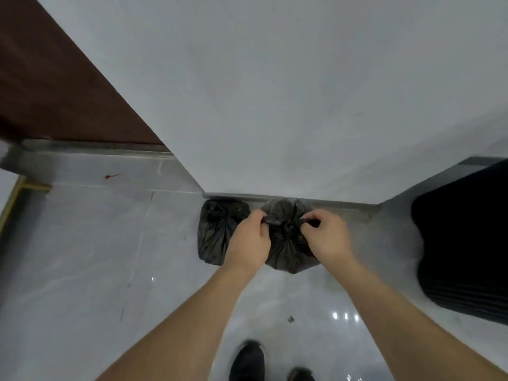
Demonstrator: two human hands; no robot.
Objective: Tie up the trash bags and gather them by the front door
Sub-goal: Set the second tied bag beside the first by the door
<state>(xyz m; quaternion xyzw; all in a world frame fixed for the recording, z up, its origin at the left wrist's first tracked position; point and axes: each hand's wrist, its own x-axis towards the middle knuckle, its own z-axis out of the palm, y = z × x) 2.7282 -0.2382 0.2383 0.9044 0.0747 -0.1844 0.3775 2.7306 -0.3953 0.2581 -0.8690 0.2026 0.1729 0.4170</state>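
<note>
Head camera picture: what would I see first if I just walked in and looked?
First you would see two hands in the middle, the left hand and right hand, each pinching an end of the knot on a black trash bag on the floor against the white wall. A second black bag sits just left of it, its top gathered. A reddish-brown door fills the upper left.

You face a pale grey wall; left of it stands a dark brown door, right a black mat, below it glossy marble floor.
</note>
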